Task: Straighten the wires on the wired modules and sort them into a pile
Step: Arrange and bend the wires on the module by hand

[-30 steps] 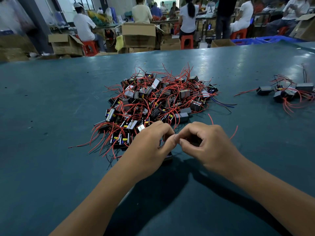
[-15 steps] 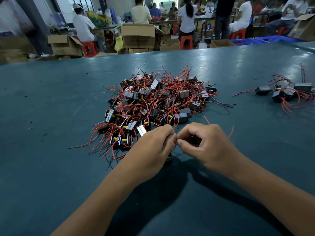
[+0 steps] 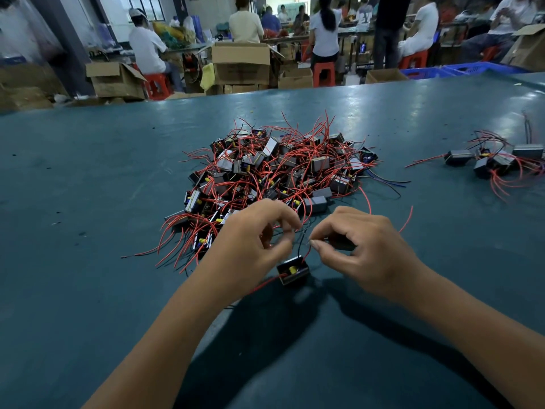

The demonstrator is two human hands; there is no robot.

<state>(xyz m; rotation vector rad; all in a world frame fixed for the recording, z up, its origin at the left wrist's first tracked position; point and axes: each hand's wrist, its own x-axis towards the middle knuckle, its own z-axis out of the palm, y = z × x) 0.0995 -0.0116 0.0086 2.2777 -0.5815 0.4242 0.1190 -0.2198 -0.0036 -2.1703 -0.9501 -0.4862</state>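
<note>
Red-wired black modules on a teal worktable [image 3: 88,202], one being worked between two hands.

Left to right: the tangled main heap of modules [image 3: 274,175] lies beyond the left hand [image 3: 250,246], whose curled fingers pinch thin wires; a small black box module [image 3: 292,271] hangs below, between the hands; the right hand [image 3: 362,249] pinches its red wire [image 3: 306,255]; a smaller sorted pile [image 3: 498,163] sits far right.

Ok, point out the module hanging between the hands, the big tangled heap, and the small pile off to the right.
Hanging module [image 3: 292,271], head view: on its black case below the yellow part.
Tangled heap [image 3: 277,172], head view: among the middle modules.
Small pile [image 3: 498,163], head view: on a black module.
</note>
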